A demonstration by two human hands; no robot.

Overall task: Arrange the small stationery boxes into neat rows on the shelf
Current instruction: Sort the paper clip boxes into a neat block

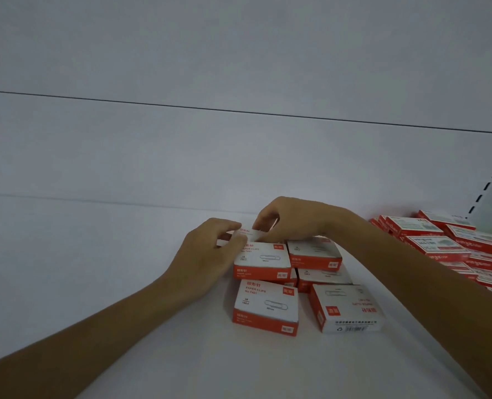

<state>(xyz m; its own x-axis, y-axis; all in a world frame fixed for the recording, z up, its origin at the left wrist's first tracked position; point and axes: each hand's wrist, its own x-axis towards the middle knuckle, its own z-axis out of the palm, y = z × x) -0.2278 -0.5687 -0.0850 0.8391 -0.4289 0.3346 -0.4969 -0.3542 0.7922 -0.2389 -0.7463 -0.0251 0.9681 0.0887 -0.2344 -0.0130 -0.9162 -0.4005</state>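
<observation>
We held one small box (250, 233) pinched in both grips, left hand (210, 249) and right hand (285, 217) at its ends, long axis left-right, just behind the stacked boxes (263, 262), toward the back edge of the shelf (95, 269)

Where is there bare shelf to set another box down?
Bare shelf lies left of the paper-clip boxes and in front of them. Left grip and right grip pinch a small box behind. Crowded right: the red box pile.
</observation>
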